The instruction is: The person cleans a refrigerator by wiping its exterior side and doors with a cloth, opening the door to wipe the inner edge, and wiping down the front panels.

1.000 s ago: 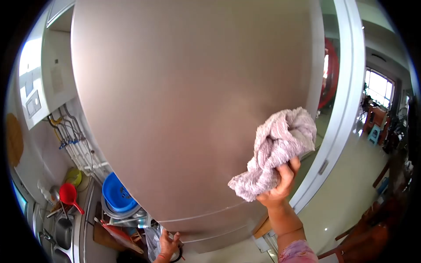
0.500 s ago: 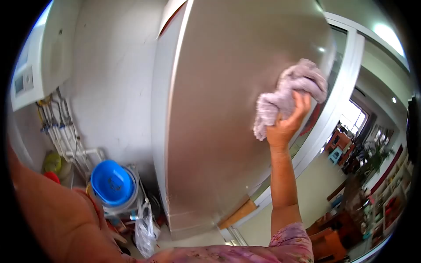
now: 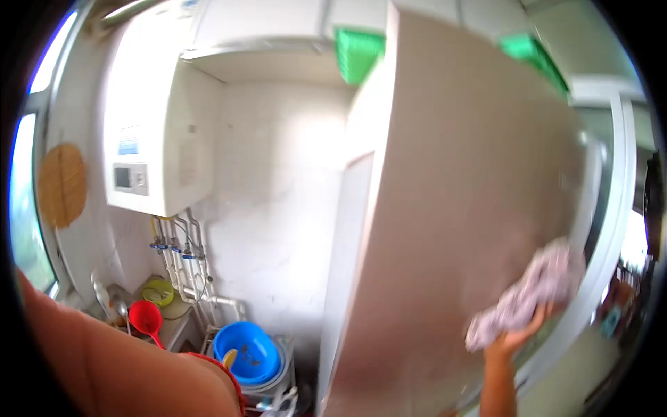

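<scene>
My right hand (image 3: pixel 520 335) is closed on a crumpled, pale lilac cloth (image 3: pixel 531 295). The cloth lies against the right part of a tall, smooth brownish panel (image 3: pixel 458 181), which looks like the front of a fridge. Some blur softens the cloth and fingers. From the lower left comes my left arm (image 3: pixel 132 347), close to the camera; its hand is out of view.
A white wall-mounted boiler (image 3: pixel 163 132) hangs at left above pipes (image 3: pixel 184 260). Below are a blue basin (image 3: pixel 246 351), a red ladle (image 3: pixel 146 317) and a green bowl (image 3: pixel 158 292). Green baskets (image 3: pixel 360 54) sit atop the tall unit. A white door frame (image 3: pixel 615 181) stands at right.
The view has tilted up and turned left, bringing the green baskets and the whole boiler into sight. My right hand and the cloth now appear lower and farther right, still against the panel.
</scene>
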Action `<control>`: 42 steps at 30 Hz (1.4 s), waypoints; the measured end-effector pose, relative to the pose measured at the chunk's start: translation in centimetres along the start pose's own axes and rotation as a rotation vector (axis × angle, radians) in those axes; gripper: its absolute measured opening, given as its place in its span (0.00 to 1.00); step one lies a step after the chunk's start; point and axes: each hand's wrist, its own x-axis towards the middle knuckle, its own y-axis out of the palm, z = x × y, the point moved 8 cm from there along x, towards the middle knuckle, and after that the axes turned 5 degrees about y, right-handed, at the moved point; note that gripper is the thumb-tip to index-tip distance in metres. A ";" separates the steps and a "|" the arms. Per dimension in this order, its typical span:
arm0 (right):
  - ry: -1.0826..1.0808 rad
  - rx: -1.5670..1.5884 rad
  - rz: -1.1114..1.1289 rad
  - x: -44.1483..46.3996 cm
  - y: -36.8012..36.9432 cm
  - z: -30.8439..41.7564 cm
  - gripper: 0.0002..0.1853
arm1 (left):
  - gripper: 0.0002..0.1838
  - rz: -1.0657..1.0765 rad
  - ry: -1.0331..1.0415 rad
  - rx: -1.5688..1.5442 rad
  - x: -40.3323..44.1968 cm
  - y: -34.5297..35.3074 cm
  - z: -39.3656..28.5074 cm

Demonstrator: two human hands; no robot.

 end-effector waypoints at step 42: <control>0.105 0.093 -0.006 1.2 -0.2 2.8 0.25 | 0.44 -0.262 -0.447 -0.263 -9.4 1.2 -6.4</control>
